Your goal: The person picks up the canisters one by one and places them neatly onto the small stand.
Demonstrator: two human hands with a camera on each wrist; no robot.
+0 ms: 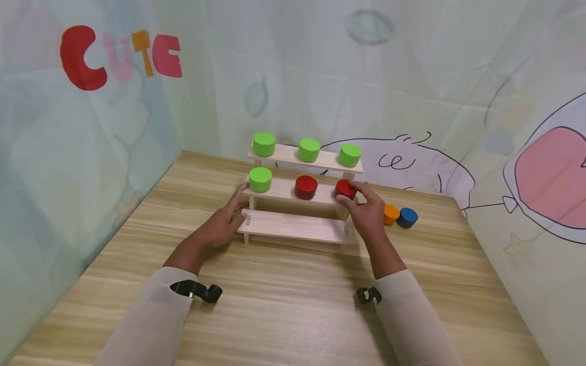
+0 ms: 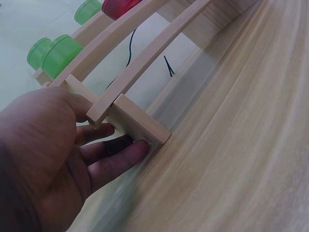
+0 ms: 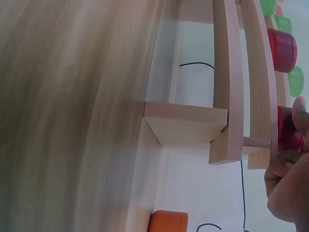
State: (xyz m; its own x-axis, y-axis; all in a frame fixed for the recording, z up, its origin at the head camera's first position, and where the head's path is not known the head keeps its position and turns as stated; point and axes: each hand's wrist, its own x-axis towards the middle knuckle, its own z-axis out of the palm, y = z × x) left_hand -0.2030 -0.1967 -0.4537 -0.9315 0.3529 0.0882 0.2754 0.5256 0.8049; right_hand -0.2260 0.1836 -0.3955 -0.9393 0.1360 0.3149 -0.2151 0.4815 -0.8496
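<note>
Head view shows the right hand (image 1: 366, 213), centre right of the frame, pinching a red disc (image 1: 345, 188) at the right end of the middle shelf of the wooden stepped rack (image 1: 293, 226). Left of centre, the left hand (image 1: 223, 223) rests with nearly straight fingers against the rack's left end, gripping nothing. Another red disc (image 1: 305, 186) and a green disc (image 1: 260, 179) share that shelf.
</note>
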